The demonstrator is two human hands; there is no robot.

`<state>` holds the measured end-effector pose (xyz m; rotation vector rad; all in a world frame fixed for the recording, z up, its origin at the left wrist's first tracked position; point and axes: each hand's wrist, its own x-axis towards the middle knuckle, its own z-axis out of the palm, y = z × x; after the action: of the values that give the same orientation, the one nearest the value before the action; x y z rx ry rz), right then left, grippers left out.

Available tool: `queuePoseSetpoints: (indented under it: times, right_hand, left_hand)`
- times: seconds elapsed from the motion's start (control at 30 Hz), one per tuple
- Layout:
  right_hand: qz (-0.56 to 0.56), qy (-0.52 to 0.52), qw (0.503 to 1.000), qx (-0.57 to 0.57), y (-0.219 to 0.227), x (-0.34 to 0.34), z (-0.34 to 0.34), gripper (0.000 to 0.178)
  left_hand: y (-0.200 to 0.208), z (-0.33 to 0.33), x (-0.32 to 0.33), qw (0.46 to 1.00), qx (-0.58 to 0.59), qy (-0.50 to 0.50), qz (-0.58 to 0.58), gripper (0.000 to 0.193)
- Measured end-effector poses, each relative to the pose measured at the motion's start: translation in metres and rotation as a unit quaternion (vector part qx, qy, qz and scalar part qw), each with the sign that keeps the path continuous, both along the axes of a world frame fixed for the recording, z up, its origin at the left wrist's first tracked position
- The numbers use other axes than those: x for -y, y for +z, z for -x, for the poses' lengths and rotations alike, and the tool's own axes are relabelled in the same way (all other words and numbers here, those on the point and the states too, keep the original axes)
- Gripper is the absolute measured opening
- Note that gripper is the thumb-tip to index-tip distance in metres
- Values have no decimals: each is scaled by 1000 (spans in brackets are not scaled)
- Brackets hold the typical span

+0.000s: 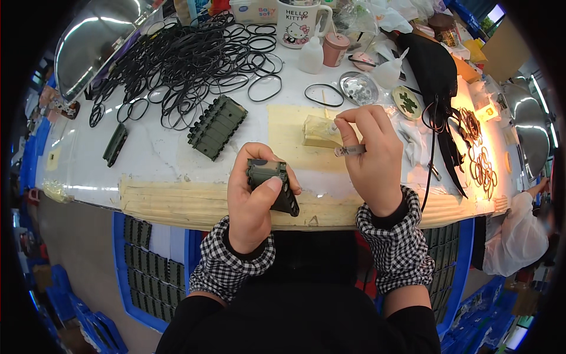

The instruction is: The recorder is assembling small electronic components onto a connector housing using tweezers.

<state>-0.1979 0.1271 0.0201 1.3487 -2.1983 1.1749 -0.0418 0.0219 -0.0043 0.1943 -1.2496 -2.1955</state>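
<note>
At a white tabletop, the left hand holds a green part.

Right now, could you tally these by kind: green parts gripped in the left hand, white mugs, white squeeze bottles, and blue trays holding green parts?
Green part in the left hand: 1
White mug: 1
White squeeze bottles: 2
Blue trays: 2
Total: 6

White table (grey floor beneath)
</note>
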Motion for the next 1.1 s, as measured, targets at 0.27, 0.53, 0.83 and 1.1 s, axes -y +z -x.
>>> queuePoseSetpoints:
  times: [0.27, 0.53, 0.83, 1.1]
  right_hand:
    - [-12, -2, 1000, 1, 3, -3, -3, 13]
    - [29, 47, 998, -5, 27, -14, -25, 18]
    - [13, 214, 959, 186, 25, -15, -48, 25]
    - [-4, 218, 938, 270, 23, -17, -51, 21]
  left_hand:
    - [-4, -2, -6, 988, 7, 86, 126, 26]
    - [-6, -3, -7, 971, 9, 121, 206, 28]
    - [-1, -1, -14, 967, 25, 136, 216, 29]
    - [-8, -3, -12, 957, 14, 150, 249, 33]
